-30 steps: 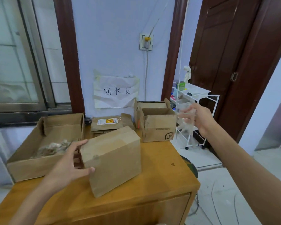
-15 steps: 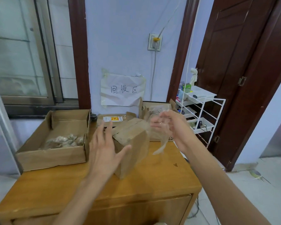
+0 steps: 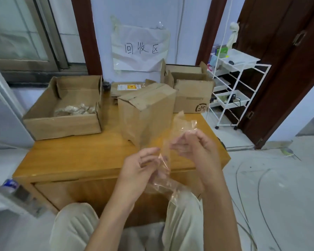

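A crumpled strip of clear tape point(image 3: 178, 131) hangs between both hands above the front edge of the wooden table point(image 3: 76, 156). My right hand point(image 3: 194, 147) pinches its upper part with curled fingers. My left hand point(image 3: 140, 165) holds its lower part, which trails down toward my lap. Just behind the hands, a brown cardboard box point(image 3: 147, 109) stands on the table with one top flap slightly lifted; neither hand touches it.
An open low carton point(image 3: 62, 122) with crumpled tape scraps sits at the table's left. A flattened box with a label point(image 3: 129, 87) and two open boxes point(image 3: 192, 95) stand at the back. A white wire cart point(image 3: 232, 84) is to the right, cables lie on the floor.
My left hand has left the cardboard box and come to the tape. My right hand has pulled back from the far right with the tape toward my body. The view has tilted down.
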Available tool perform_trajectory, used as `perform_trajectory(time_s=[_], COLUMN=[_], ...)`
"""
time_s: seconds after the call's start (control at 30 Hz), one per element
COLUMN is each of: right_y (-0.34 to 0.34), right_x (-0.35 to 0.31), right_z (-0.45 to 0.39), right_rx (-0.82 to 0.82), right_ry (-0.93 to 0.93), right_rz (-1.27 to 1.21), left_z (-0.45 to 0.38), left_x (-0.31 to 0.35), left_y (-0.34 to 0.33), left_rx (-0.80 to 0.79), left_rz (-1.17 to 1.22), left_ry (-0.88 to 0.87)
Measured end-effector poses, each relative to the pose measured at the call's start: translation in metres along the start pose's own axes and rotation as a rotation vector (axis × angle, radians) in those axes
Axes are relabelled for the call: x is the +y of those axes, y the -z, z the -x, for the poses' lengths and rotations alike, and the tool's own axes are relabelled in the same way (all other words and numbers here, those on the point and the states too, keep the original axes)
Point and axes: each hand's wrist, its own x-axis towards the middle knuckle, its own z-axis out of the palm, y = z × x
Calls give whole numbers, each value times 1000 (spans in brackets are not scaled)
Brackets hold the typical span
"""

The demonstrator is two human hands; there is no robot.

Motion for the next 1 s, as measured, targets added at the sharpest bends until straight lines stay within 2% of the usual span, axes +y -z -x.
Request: perform_trajectory(time_s=[0.2,0.3,0.43,0.53,0.63,0.77,0.9,1.0], right_y=[22,28,10,-5,-17,-29,-32,-31], right_x=[47,62,70,80,88,96,101,101], right_z=[14,15,17,21,25,29,27,27], right_rx=[207,201,181,215,79,-92,-121,-219], right_ry=[-102,-120,-18,175,367,424,480,445], right_rz=[-16,77,83,262,482,722,772,706], left_z=[5,8,8,7,6,7,9,10], left_x=[-34,-42,-47,-49,-51,-50,-54,-56], left_y=[45,57,49,42,37,30,30,31], left_rx=[-26,-43,-9,34,102,136,141,177], left_rz=[-121,-122,-111,-104,-68,2,120,137], left_ry=[67,75,102,104,58,44,53,42])
